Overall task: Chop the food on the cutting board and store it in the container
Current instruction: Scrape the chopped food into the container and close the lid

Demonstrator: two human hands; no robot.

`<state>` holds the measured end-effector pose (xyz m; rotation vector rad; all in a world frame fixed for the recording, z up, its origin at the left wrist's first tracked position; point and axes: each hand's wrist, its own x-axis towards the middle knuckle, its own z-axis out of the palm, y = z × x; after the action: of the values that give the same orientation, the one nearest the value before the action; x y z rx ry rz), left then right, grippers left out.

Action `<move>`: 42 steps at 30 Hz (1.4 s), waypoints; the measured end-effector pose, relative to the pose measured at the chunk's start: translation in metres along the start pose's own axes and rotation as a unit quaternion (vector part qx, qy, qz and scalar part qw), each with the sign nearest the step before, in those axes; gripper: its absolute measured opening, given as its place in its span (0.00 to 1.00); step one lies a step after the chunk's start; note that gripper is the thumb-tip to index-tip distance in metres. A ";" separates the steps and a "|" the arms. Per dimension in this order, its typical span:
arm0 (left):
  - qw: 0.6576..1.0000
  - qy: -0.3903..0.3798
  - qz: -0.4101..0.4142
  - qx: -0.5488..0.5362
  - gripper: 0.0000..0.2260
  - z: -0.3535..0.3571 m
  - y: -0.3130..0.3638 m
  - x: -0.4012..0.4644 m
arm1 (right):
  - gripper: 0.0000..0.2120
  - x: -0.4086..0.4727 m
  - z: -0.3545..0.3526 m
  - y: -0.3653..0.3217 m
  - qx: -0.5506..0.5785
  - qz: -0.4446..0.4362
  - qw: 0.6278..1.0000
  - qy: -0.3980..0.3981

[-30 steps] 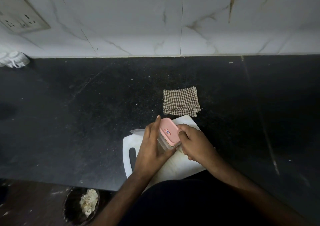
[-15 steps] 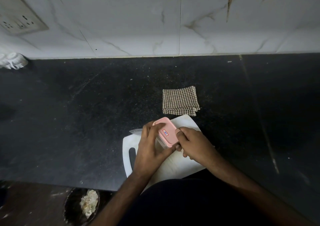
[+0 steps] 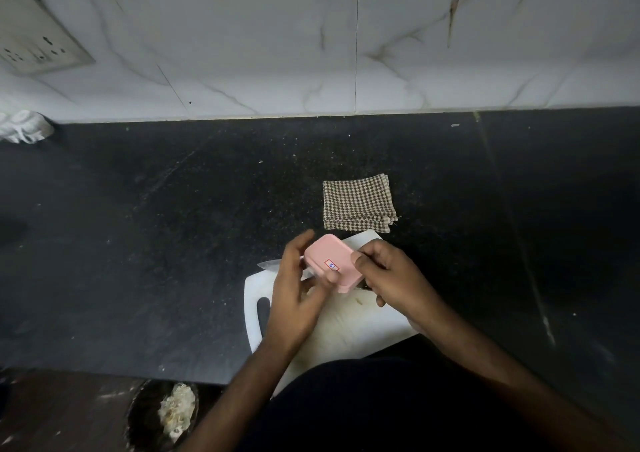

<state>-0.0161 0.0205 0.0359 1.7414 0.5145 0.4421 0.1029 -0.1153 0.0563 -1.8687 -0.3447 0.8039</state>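
Hands, left hand point(image 3: 294, 299) and right hand point(image 3: 391, 275), fingers gripping pink-lidded container point(image 3: 332, 267) over cutting board point(image 3: 349, 327) at counter edge.

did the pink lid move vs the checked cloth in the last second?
Yes. The pink lid, gripped by both hands, has tipped and shifted slightly left; its far corner now sits further left of the folded checked cloth, which stayed put.

The scene was dim, and only the wall point(image 3: 311, 46) at the top caught light. The corners bent and darkened. The left hand point(image 3: 294, 296) looked blurred.
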 end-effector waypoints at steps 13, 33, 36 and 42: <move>0.953 0.039 -0.273 -0.121 0.21 0.016 0.029 0.010 | 0.25 -0.009 0.011 -0.009 -0.008 0.106 0.994 -0.034; 0.988 -0.037 -0.151 -0.014 0.15 0.014 0.035 0.008 | 0.21 -0.003 0.009 -0.003 0.006 0.080 0.997 0.002; 0.989 -0.050 -0.136 -0.015 0.13 0.016 0.036 0.001 | 0.22 -0.003 0.006 0.001 0.032 0.045 0.998 0.024; 0.981 0.030 -0.180 -0.060 0.15 0.019 0.041 0.003 | 0.23 -0.011 0.013 0.015 -0.108 -0.157 0.980 0.048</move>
<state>0.0013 -0.0015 0.0714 1.4829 0.8128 0.2624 0.0848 -0.1189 0.0436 -1.9800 -0.6699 0.4748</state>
